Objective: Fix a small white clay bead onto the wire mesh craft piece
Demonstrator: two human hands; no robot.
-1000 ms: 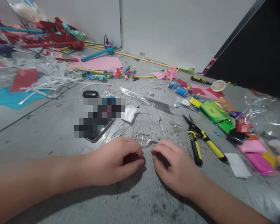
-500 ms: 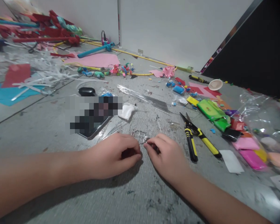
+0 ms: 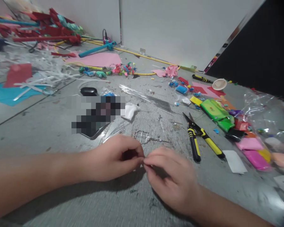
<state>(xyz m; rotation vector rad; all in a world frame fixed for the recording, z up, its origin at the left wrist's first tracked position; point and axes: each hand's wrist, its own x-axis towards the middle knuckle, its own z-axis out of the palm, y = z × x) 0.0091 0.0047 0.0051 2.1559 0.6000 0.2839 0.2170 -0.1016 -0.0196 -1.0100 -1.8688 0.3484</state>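
Observation:
My left hand [image 3: 125, 157] rests low over the grey surface, its thumb and fingers pinched together. Against those fingertips press the pinched fingers of my right hand [image 3: 172, 176]. Whatever lies between the fingertips is too small or too hidden to make out. Just beyond the hands lies a small wire piece shaped like a racket [image 3: 141, 137], with a gridded head and a twisted handle pointing right; neither hand touches it. Past it sits a white clay-like lump in clear wrap [image 3: 130, 112]. Yellow-and-black pliers [image 3: 198, 134] lie with handles spread, to the right of my right hand.
A bundle of thin metal wires [image 3: 146, 99] lies farther back. A phone [image 3: 94, 134], partly blurred out, and a black oval case [image 3: 88, 91] are at left. Colourful clay packets [image 3: 217, 113] line the right. Paper strips [image 3: 44, 69] and a blue tube [image 3: 94, 50] lie behind.
My right hand has moved down and towards me, away from the wire racket's handle, and its fingertips now meet my left ones. The handle is uncovered. My left hand has barely moved.

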